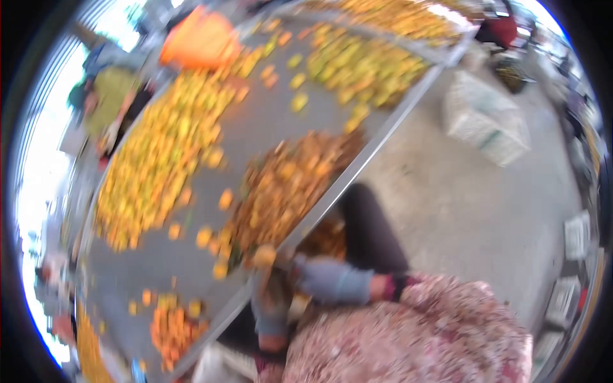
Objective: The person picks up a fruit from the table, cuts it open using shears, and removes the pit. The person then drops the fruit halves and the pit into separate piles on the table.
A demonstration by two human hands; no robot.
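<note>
My left hand [272, 299], in a grey glove, is at the table's near metal edge. Its fingers are closed round a small round orange fruit [264, 256]. Beside it, my right hand [332, 279], also gloved in grey, reaches in from the right with its fingers curled in. Something small and dark shows at the right fingertips, too blurred to name. Just beyond both hands, a heap of brown scraps [281, 191] mixed with orange pieces lies along the edge. A few loose orange fruits are near the heap.
On the grey metal table [217, 268] lie a long pile of yellow fruit [166, 153], a greener pile [364, 67], a small orange pile [175, 332] and an orange bag [201, 39]. A white sack [485, 118] stands on the floor. A person [115, 102] is across the table.
</note>
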